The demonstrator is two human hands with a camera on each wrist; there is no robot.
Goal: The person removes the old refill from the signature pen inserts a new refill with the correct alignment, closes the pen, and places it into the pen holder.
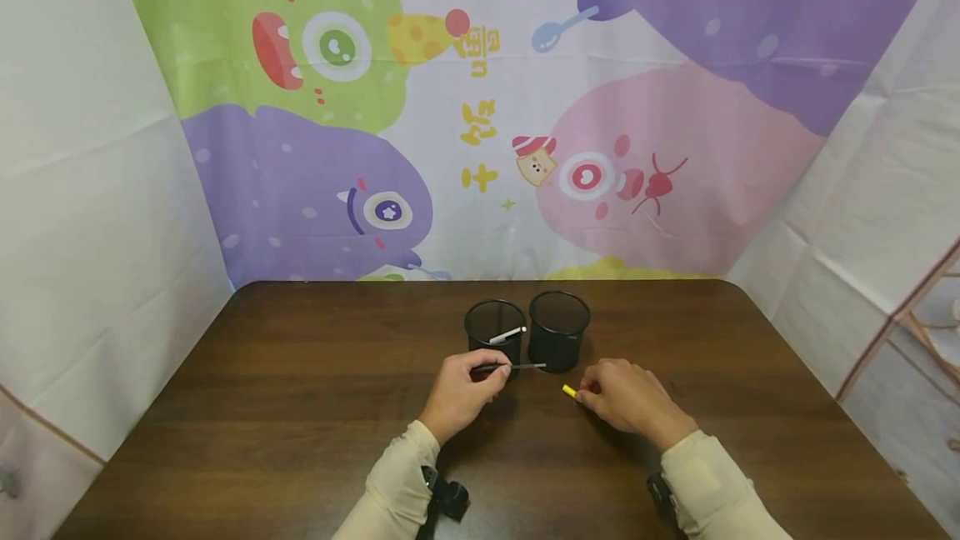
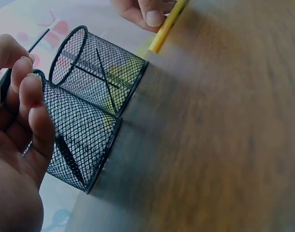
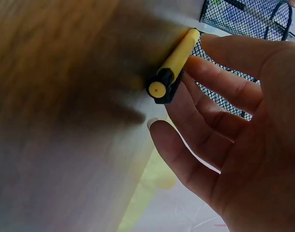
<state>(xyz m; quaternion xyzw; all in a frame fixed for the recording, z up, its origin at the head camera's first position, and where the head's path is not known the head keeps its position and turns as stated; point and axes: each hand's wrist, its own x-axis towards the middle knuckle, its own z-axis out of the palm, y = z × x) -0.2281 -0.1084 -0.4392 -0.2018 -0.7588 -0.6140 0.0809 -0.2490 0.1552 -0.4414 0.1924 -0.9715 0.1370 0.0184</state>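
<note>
My left hand (image 1: 462, 390) pinches a slim dark tool with a thin shaft (image 1: 530, 366), held roughly level in front of the two black mesh pen holders. Its kind is not clear. A white pen (image 1: 506, 335) leans out over the rim of the left pen holder (image 1: 471, 328). Beside it stands the right pen holder (image 1: 555, 348), upright and almost touching it. My right hand (image 1: 628, 394) grips a yellow marker (image 3: 178, 60) with a black band and clip at one end, low over the table. Through the mesh, dark slender items (image 2: 67, 157) show inside the holders.
The brown wooden table (image 1: 300, 407) carries both holders near its far edge. A cartoon-printed cloth (image 1: 480, 240) hangs behind it, with pale cloth walls on both sides. Each wrist wears a small black camera (image 1: 450, 498).
</note>
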